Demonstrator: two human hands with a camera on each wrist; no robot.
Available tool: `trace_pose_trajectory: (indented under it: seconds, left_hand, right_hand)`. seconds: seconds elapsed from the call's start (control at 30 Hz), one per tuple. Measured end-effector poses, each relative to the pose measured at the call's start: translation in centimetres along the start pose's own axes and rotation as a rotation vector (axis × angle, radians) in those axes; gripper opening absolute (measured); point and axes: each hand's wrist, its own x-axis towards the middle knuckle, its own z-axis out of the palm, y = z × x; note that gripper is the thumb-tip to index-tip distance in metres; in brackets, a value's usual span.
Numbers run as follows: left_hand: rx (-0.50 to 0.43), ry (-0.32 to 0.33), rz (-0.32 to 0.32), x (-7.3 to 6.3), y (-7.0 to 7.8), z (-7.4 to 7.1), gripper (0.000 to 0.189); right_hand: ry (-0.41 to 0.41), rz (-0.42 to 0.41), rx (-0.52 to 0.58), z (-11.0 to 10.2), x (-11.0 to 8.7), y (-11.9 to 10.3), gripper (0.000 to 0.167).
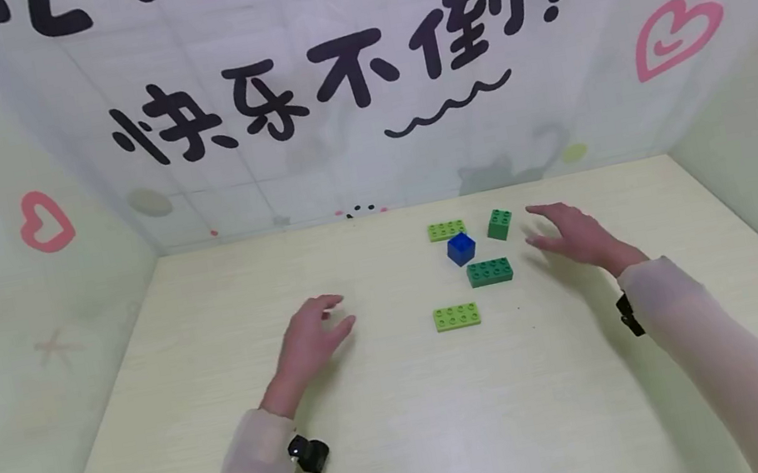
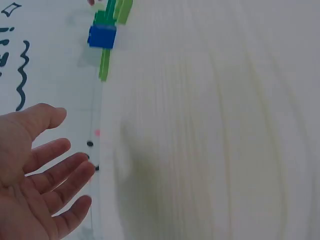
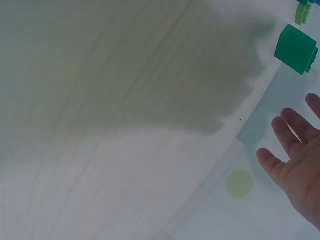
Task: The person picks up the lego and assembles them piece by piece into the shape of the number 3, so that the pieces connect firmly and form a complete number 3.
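My left hand (image 1: 308,340) hovers over the left half of the table, fingers loosely bent and holding nothing. In the left wrist view its fingers (image 2: 65,185) are spread. On the right, my right hand (image 1: 576,234) reaches toward a small dark green brick (image 1: 500,224), fingertips a short way from it and nothing in the grasp. Left of that brick stand a blue brick (image 1: 461,248) and, behind it, a light green brick (image 1: 446,230). A longer dark green brick (image 1: 489,272) lies nearer, and another light green brick (image 1: 457,316) lies closest to me.
The pale wooden table (image 1: 399,436) meets a printed cloth backdrop (image 1: 307,173) along its far edge. Cloth walls rise at the left and right sides. A small black camera sits at the left wrist (image 1: 309,454), another at the right wrist (image 1: 629,315).
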Motion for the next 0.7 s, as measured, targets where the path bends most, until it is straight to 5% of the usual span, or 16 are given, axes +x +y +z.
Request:
trace_pose_trajectory:
  seconds: [0.13, 0.27, 0.7]
  left_hand:
    - [-0.202, -0.067, -0.021, 0.0, 2.7, 2.4, 0.029]
    - [-0.279, -0.146, -0.018, 0.2, 4.5, 4.7, 0.028]
    - [-0.142, -0.200, 0.012, 1.3, 6.2, 7.9, 0.046]
  right_hand:
    - [0.002, 0.009, 0.079, 0.1, 1.0, -0.4, 0.057]
    - [0.014, 0.015, 0.091, 0.3, 1.9, -0.8, 0.054]
    - [0.015, 0.038, 0.160, 0.6, 4.1, -1.4, 0.054]
